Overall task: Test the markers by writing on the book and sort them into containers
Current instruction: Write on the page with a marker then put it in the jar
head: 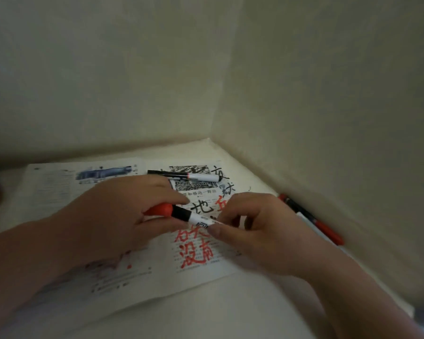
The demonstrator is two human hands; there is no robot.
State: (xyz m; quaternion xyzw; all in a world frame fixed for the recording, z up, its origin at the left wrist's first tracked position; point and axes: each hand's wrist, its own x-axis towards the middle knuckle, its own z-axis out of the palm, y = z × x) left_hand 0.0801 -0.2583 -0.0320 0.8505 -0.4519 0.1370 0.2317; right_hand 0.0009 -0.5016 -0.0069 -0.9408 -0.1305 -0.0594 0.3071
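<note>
Left hand: we curl our left hand round the red cap of the marker, fingers and thumb closed on it to brace that end.
Right hand: our right hand pinches the white barrel between thumb and fingertips, just beside the left. The two grips oppose each other along the marker, which we judge suits pulling the cap off or pressing it on. We cannot tell which.
Marker: it spans the gap between both hands, over the written characters.
Book: it lies open under both hands on the counter, so that a test stroke needs little travel. Black and red strokes cover the page under the hands.
Second marker: it lies on the page just beyond the left hand's fingers.
Spare markers: they lie right of the right hand, along the foot of the wall, where we judge they cannot roll off.
Containers: we make out none; a blurred shape far left of the left hand is unclear.
</note>
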